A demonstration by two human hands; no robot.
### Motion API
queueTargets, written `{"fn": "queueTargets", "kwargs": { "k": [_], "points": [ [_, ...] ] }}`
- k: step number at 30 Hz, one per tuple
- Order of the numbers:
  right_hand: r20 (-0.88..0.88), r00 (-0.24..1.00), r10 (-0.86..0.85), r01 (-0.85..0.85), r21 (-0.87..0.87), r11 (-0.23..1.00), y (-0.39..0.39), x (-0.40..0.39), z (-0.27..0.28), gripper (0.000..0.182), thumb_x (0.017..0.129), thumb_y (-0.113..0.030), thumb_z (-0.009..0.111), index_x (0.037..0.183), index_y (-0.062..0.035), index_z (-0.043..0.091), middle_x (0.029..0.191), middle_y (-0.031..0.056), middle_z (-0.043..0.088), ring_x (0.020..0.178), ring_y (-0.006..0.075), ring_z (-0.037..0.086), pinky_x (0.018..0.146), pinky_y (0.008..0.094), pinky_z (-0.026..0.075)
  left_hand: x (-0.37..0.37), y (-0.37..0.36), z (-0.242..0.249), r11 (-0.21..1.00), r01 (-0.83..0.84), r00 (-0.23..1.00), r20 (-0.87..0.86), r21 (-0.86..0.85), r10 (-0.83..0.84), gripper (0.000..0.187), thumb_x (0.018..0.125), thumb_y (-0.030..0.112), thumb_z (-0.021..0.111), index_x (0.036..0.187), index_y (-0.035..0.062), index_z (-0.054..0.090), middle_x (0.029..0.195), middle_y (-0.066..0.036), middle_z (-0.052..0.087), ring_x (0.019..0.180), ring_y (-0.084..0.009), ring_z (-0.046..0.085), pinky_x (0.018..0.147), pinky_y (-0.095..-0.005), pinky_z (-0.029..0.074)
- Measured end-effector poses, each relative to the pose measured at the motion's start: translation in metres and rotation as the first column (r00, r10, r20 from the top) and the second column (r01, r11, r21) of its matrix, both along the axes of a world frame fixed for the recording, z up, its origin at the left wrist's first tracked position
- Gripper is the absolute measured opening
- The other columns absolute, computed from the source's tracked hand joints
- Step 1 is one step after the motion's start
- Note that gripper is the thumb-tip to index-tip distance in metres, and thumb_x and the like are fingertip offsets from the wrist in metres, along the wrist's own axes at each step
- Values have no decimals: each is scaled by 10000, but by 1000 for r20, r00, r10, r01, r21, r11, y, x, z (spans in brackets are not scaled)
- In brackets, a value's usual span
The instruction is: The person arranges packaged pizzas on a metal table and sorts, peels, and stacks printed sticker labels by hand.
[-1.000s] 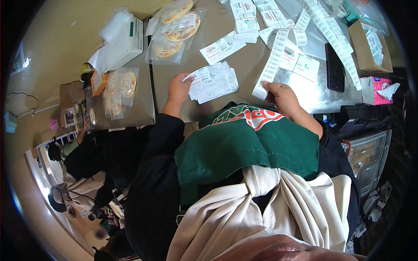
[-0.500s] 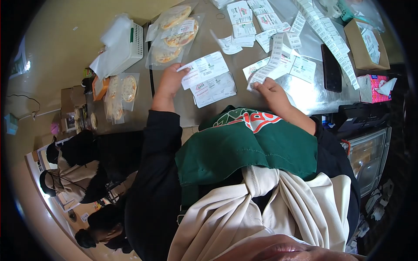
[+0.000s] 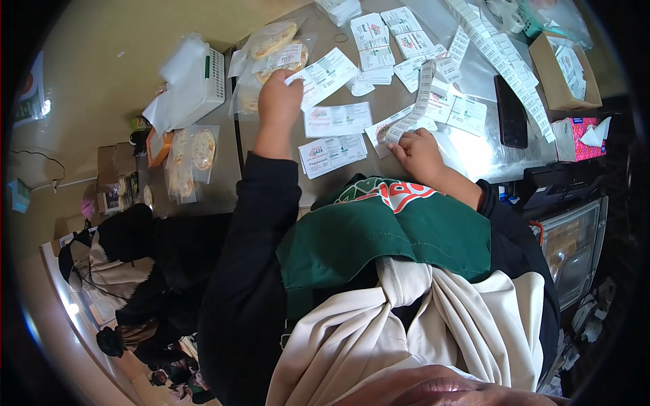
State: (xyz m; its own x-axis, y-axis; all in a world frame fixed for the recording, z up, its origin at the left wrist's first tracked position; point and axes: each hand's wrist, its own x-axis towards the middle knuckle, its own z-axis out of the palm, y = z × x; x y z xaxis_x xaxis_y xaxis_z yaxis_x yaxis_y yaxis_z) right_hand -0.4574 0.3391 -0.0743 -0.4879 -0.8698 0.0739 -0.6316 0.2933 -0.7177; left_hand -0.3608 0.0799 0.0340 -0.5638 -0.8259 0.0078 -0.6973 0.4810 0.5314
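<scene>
Between the thumb and fingers of my left hand is the left end of a printed label card, raised over the metal table. Just below it, a blurred card appears above a small pile of pepperoni label cards. My right hand lies at the lower end of a long sticker strip, its fingers closed on the strip and over a card. More stacks of printed cards stand beyond, near the table's far side.
Bagged pizzas lie at the far left, with a white basket beside them. A black phone, a cardboard box and a pink tissue box are on the right. People are at the lower left.
My left hand has moved up and right with a card, away from the pile. The blurred card now shows separately below it. My right hand has shifted slightly down and left.
</scene>
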Motion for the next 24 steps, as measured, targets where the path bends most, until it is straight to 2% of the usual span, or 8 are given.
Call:
{"fn": "queueTargets", "kwargs": {
  "k": [1, 2, 5, 9, 12, 16, 19, 24],
  "points": [
    [-3, 1000, -5, 5, -3, 1000, 1, 0, -2, 310, 851, -268, 604, 655, -28, 606, 696, 93, 597, 763, 300, 501, 724, 389, 428, -8, 6, 1, 988, 1, 991, 129, -154, 19, 253, 807, 185, 579, 1017, 56, 641, 905, -144, 681, 820, -300, 655, 719, -382, 496],
    [-5, 1000, -11, 11, -5, 1000, 1, 1, -4, 310, 851, -269, 604, 655, -30, 605, 691, 93, 596, 762, 299, 501, 725, 391, 427, -14, 11, 2, 979, 10, 971, 237, -206, 40, 257, 798, 222, 540, 1006, 111, 642, 946, -148, 668, 859, -351, 634, 749, -429, 486],
    [-8, 1000, -30, 30, 16, 999, 4, 1, -5, 314, 856, -312, 574, 690, -54, 639, 738, 74, 631, 758, 298, 531, 759, 388, 433, -24, 15, -4, 979, 28, 913, 404, -202, 57, 244, 805, 214, 525, 995, 104, 632, 936, -142, 672, 869, -330, 641, 745, -421, 487],
    [-16, 1000, 9, -9, 5, 1000, 7, -2, -8, 317, 871, -309, 557, 701, -55, 641, 766, 68, 629, 778, 292, 531, 767, 387, 430, -24, 14, -8, 975, 23, 896, 437, -221, 78, 239, 792, 199, 528, 982, 97, 633, 939, -145, 671, 883, -325, 640, 751, -417, 485],
    [-49, 998, 35, -37, -22, 999, 7, -3, -11, 316, 875, -305, 552, 708, -56, 648, 800, 62, 628, 790, 290, 530, 769, 387, 430, -15, 6, 4, 977, 52, 960, 281, -205, 8, 250, 774, 188, 537, 973, 86, 649, 941, -161, 668, 887, -325, 640, 755, -417, 486],
    [-57, 998, 38, -38, -1, 999, 6, -4, -10, 309, 874, -303, 555, 724, -54, 662, 826, 60, 629, 793, 292, 528, 774, 387, 431, -11, -9, 25, 972, -1, 893, 437, -236, 107, 303, 752, 179, 537, 996, 42, 654, 948, -190, 662, 882, -345, 634, 762, -420, 485],
    [-43, 998, 45, -44, 12, 999, 4, -5, -10, 302, 870, -299, 561, 735, -51, 668, 833, 65, 627, 799, 295, 527, 780, 391, 432, -9, -41, -18, 997, -3, 918, 396, -71, 30, 281, 769, 193, 559, 964, 17, 657, 933, -195, 663, 865, -341, 637, 747, -407, 487],
    [-2, 998, 66, -66, 44, 997, 5, -7, -7, 297, 868, -290, 564, 744, -41, 669, 843, 78, 621, 818, 306, 520, 785, 395, 431, -18, -42, -88, 971, 48, 997, 45, 235, -60, 272, 823, 204, 584, 964, -19, 651, 895, -185, 668, 835, -285, 649, 719, -362, 485]
  ]
}}
